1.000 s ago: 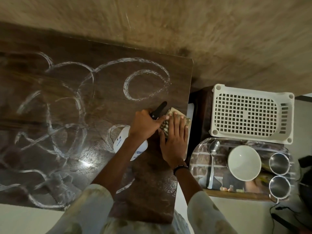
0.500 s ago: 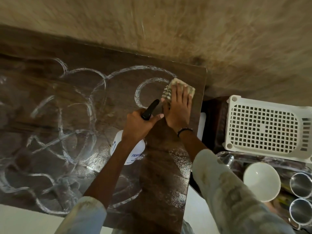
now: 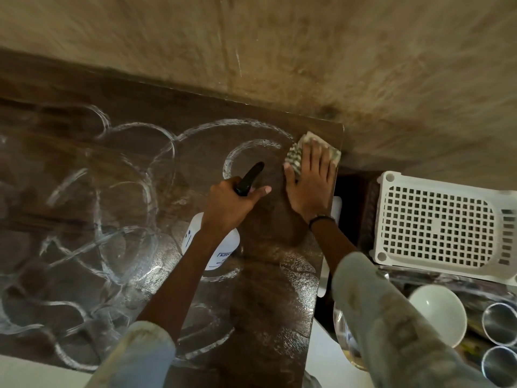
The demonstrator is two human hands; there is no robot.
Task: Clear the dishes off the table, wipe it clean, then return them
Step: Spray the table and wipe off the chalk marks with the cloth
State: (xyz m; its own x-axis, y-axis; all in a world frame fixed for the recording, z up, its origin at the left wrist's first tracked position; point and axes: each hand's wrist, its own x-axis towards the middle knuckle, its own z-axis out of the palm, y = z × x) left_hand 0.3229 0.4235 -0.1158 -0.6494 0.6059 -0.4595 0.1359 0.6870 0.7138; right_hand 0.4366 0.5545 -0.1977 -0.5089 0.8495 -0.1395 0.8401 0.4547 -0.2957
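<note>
Currently the right hand (image 3: 309,186) lies flat, pressing a soft sponge (image 3: 300,154) at the worktop's (image 3: 112,191) far right corner; left hand (image 3: 229,205) is wrapped around a spray bottle (image 3: 223,247). Sponge likely compresses easily; palm pressure suits it.

The only print stands on the white spray bottle (image 3: 216,247), which stands on the counter (image 3: 84,191) under the left hand (image 3: 229,205). Its label, near the forearm, shows dark capital letters that begin "KIS"; the rest is hidden by the arm. Smaller lines beneath are too blurred to read. On the bottle's left side, small dark marks are unreadable.
</note>
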